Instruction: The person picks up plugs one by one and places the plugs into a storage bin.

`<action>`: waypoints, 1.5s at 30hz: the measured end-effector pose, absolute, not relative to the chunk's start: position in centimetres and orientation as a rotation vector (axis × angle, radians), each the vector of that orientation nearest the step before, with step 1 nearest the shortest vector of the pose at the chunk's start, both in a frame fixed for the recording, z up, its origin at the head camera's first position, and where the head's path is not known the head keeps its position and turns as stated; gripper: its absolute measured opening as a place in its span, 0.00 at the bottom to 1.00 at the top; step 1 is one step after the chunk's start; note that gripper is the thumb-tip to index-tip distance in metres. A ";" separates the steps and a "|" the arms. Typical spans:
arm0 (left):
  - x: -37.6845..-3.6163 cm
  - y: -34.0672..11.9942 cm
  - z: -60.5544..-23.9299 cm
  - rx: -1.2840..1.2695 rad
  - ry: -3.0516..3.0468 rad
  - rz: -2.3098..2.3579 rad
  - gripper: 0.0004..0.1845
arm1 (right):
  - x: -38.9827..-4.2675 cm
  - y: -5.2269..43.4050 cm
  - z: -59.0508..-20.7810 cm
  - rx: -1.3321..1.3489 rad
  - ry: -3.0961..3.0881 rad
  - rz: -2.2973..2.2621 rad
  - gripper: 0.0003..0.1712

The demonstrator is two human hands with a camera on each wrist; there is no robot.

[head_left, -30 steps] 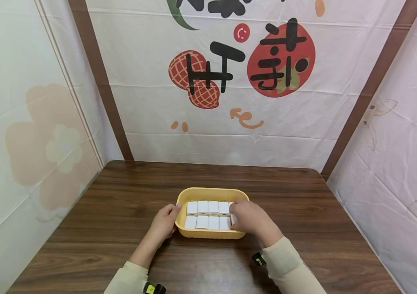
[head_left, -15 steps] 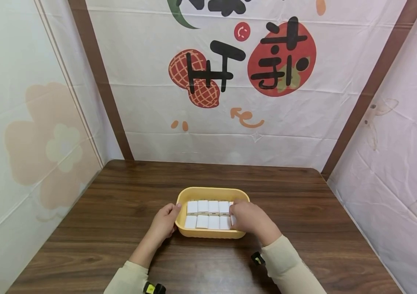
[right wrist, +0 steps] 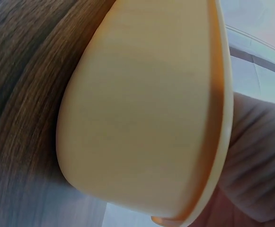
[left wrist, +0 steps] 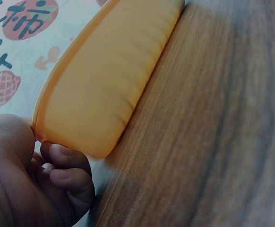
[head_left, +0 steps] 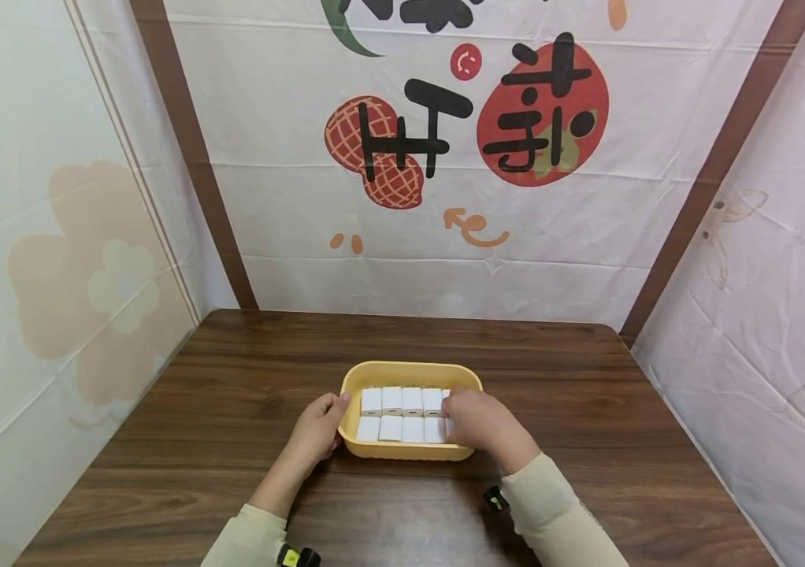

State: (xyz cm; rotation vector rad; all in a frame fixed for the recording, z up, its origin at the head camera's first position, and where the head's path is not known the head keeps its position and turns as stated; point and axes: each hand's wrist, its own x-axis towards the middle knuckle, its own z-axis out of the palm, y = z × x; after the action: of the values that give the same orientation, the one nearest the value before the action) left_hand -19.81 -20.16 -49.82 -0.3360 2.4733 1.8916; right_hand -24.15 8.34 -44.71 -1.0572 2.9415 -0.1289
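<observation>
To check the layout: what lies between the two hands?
In the head view, the yellow tray with white blocks lies between left hand and right hand.

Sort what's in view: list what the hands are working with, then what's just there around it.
In hand:
yellow tub, gripped at its left end by the left hand
white blocks in two rows inside it, the right hand on the right end

Just there:
wooden table
printed backdrop

Your right hand (head_left: 476,420) hides the blocks (head_left: 402,415) at the tray's (head_left: 409,372) right end; its fingertips there can't be made out.
</observation>
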 end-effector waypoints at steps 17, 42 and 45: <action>-19.9 -20.2 -49.9 -0.329 2.449 1.913 0.24 | -24.3 8.2 -45.1 -1.094 2.959 -0.121 0.10; -19.9 -20.3 -50.0 -0.314 2.445 1.929 0.25 | -24.1 8.0 -44.6 -1.107 2.956 -0.078 0.15; -19.9 -20.3 -50.0 -0.320 2.445 1.926 0.25 | -24.1 8.0 -44.5 -1.101 2.949 -0.095 0.16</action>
State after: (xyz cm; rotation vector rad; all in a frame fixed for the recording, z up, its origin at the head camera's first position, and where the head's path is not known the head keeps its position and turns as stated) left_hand -19.88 -20.26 -50.00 -0.3202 2.4454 1.9257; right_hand -24.06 8.00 -44.46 -1.1010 2.9488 -0.0953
